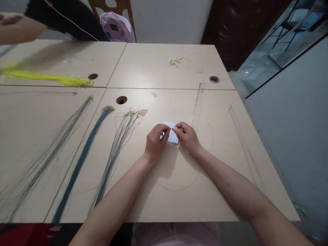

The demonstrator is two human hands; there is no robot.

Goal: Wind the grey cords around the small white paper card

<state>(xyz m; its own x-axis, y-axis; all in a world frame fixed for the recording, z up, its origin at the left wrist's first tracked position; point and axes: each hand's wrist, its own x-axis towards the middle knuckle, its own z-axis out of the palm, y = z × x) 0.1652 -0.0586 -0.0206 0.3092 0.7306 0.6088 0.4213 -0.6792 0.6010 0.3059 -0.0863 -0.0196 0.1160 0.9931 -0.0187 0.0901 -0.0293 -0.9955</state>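
Note:
My left hand (pixel 155 140) and my right hand (pixel 189 138) meet nearly fingertip to fingertip, each in a pinch. Between and beneath them lies a small white pad of paper (pixel 173 137) on the table. A thin grey cord (pixel 176 190) curves in a wide loop below my hands and passes under my forearms; its ends seem to run up to my fingers. Whatever tiny part sits at the fingertips is too small to make out. Just beyond my right hand, a clear ruler (pixel 198 102) lies at a slant.
Left of me lie a grey cord bundle (pixel 112 160), a teal bundle (pixel 85 153) and a sparser grey bundle (pixel 58 147), with gold-coloured ends. A blurred yellow bundle (pixel 51 77) lies near another person's arm (pixel 23 32). Two loose cords (pixel 242 136) rest at right; scraps (pixel 175 62) lie far back.

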